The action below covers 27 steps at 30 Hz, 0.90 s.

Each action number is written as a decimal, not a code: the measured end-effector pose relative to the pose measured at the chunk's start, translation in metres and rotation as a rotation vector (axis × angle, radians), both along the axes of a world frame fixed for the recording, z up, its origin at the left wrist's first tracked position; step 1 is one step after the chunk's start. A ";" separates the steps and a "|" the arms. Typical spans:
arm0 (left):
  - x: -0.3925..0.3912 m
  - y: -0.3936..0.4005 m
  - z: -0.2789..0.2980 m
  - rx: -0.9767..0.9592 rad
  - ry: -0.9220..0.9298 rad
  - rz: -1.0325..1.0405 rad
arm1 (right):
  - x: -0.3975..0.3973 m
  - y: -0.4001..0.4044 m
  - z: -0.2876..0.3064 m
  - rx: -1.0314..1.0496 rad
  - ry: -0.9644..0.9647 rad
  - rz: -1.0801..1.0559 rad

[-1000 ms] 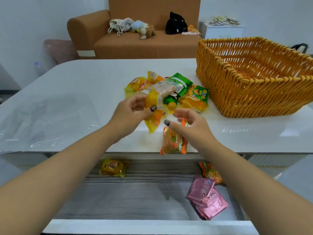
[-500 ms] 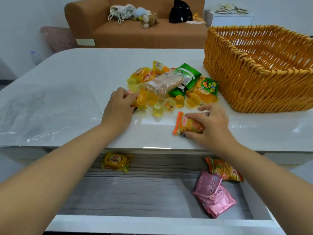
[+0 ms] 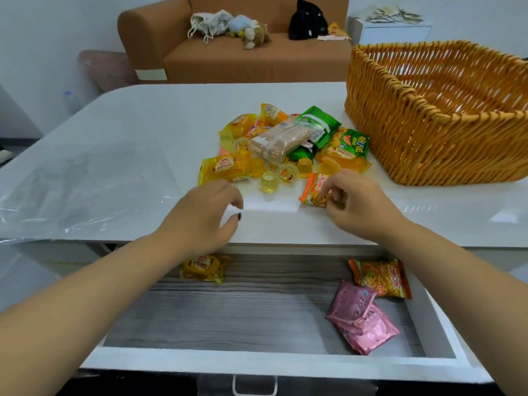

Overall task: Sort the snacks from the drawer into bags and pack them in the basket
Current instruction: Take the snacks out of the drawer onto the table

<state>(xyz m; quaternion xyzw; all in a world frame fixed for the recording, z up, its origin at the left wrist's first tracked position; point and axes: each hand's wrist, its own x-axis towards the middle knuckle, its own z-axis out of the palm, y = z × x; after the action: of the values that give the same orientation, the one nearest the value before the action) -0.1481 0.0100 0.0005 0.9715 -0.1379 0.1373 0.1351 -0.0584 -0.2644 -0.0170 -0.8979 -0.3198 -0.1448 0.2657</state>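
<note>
1. The right hand [image 3: 354, 201] is curling its fingers [image 3: 333, 195] round the near end of an orange stick-snack packet [image 3: 315, 190], which is lying flat on the white bench [image 3: 160, 132].
2. The packet's long axis is running from near-right to far-left, so its free end is pointing toward the snack pile [image 3: 285, 144] just beyond it.
3. The left hand [image 3: 205, 218] is hovering at the near bench edge, its fingers loosely curled and holding nothing.
4. The drawer [image 3: 243, 315] is standing open below, with a yellow packet [image 3: 204, 267] at its far left, and a second orange packet [image 3: 380, 278] and pink packets [image 3: 360, 318] at its right.
5. The yellow packet is lying directly under the left hand, so that hand is the nearer one for it; the right-side packets are lying nearer the right hand.
6. The wicker basket [image 3: 414, 132] is sitting far right on the bench, and a clear plastic bag [image 3: 71, 190] is lying flat at the left.
7. Half a second ago the left hand was touching the yellow snacks at the pile's near-left edge; now it is drawn back toward the drawer, while the right hand is keeping its grip on the orange packet, now closer to the pile.
</note>
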 end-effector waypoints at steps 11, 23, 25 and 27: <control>-0.074 -0.034 -0.011 0.048 0.489 -0.147 | -0.065 -0.015 0.015 -0.180 0.399 0.213; -0.071 -0.061 -0.071 0.262 0.765 -0.250 | -0.098 -0.076 -0.084 -0.947 0.602 0.135; -0.074 -0.065 -0.074 0.289 0.770 -0.262 | -0.101 -0.071 -0.087 -0.994 0.558 0.159; -0.075 -0.066 -0.077 0.298 0.745 -0.249 | -0.104 -0.062 -0.091 -1.001 0.578 0.161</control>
<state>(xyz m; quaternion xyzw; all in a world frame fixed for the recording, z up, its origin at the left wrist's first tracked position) -0.2233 -0.0560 -0.0767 0.9397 -0.2144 -0.2621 0.0491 -0.1619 -0.3269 -0.1076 -0.8901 -0.3308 0.2956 -0.1045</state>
